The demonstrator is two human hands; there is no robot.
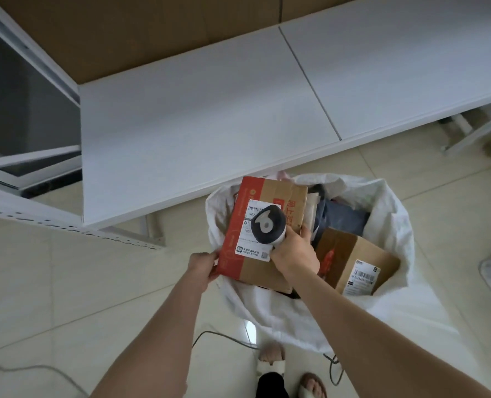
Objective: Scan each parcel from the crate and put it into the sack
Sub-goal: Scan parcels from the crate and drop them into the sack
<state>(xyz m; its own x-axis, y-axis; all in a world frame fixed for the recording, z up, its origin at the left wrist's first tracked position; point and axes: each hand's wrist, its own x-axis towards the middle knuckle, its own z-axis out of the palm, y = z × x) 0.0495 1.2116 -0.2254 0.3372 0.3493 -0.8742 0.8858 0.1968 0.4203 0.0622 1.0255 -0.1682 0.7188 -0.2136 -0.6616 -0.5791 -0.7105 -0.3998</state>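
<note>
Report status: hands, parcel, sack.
Left hand grips red-and-brown parcel by its corner, above open sack. Right hand holds scanner over label. Another box already inside; nothing blocking.

a box [275, 191] is covering the left half of the sack [393, 214] mouth, a second box [350, 254] is filling the right; the table [209, 110] edge is crowding its far rim; floor [66, 282] is lying open leftward.

parcel [284, 196]: brown cardboard, red band down one side, white labels with black barcode
scanner [267, 226]: dark head, pale grey-white patch on top
sack [387, 208]: white
second box [350, 254]: brown cardboard, red print, white barcode label
soft bag [344, 219]: dark blue-grey
table [209, 110]: white
floor [66, 282]: cream tiles
</note>
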